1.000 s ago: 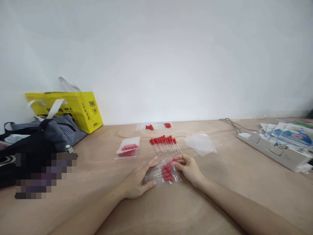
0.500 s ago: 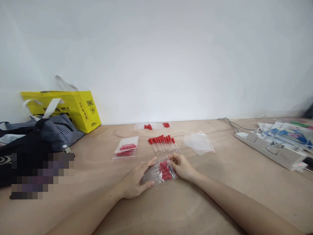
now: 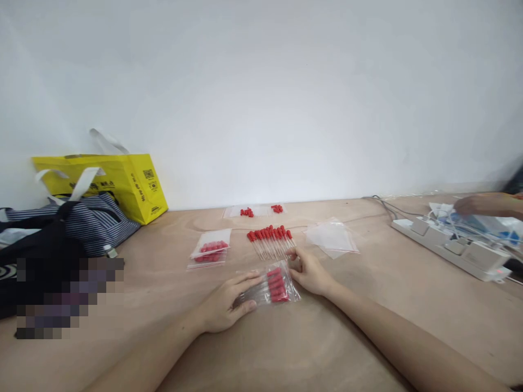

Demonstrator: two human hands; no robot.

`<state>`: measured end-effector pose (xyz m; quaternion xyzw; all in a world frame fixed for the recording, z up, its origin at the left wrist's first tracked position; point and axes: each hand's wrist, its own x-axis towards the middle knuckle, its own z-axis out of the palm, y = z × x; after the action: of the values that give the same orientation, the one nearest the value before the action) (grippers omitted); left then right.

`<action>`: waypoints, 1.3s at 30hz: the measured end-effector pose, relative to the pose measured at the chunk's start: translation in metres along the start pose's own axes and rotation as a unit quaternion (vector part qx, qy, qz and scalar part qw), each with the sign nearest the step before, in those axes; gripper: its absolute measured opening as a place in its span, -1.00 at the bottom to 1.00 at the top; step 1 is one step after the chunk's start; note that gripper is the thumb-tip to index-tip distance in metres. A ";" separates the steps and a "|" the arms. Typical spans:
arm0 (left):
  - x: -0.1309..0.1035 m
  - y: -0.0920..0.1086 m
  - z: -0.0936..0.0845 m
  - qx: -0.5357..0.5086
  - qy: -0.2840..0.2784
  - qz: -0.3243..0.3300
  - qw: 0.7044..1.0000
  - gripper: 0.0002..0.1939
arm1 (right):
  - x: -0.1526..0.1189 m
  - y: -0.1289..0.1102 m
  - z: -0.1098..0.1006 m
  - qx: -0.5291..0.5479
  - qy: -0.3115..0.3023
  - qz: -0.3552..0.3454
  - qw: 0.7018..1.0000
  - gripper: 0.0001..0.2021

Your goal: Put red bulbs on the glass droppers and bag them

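Note:
A clear zip-lock bag [image 3: 261,291] with several red-bulbed droppers [image 3: 277,284] inside lies flat in front of me. My left hand [image 3: 229,302] is on its left end, fingers along the top edge and thumb at the lower edge, keeping hold of it. At the bag's upper right corner is my right hand [image 3: 310,272], index finger and thumb apart, the thumb close to the bag's edge; whether it touches is unclear. Just beyond, a row of loose droppers [image 3: 269,239] lies with red bulbs pointing away.
Filled bags [image 3: 210,247] are stacked to the left, flat clear bags [image 3: 333,237] to the right. More red bulbs [image 3: 247,212] lie by the wall. A power strip [image 3: 449,247], another person's hand [image 3: 476,205], a yellow bag [image 3: 143,190] and a striped bag [image 3: 102,223] flank the table.
My right hand has released the bag's right side, its thumb and index finger parting. The left hand stays on the bag. Another person's hand has appeared at the far right.

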<state>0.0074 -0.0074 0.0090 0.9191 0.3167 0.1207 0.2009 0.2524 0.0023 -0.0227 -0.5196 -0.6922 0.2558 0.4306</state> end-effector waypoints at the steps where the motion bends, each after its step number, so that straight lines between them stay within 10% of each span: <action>1: 0.000 -0.003 0.000 0.003 -0.003 0.004 1.000 -0.55 | -0.001 -0.001 -0.003 -0.012 -0.028 -0.013 0.999 -0.76; 10: -0.005 -0.033 -0.010 0.077 0.167 -0.019 0.983 -0.69 | -0.014 -0.014 0.004 -0.046 -0.128 -0.057 0.989 -0.82; 16: -0.023 -0.015 -0.005 0.139 0.148 0.111 0.973 -0.68 | -0.017 -0.019 0.004 -0.179 -0.110 -0.164 0.964 -0.73; 24: -0.013 -0.012 -0.003 0.344 0.259 0.319 0.844 -0.85 | 0.000 -0.008 0.016 -0.265 -0.062 -0.276 0.922 -0.79; 39: -0.008 -0.020 0.001 0.388 0.310 0.234 0.836 -0.70 | -0.003 -0.013 0.018 -0.260 0.003 -0.375 0.890 -0.79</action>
<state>-0.0092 0.0023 -0.0014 0.8830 0.1586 0.3095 -0.3151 0.2304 -0.0031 -0.0220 -0.3152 -0.8762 -0.1158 0.3457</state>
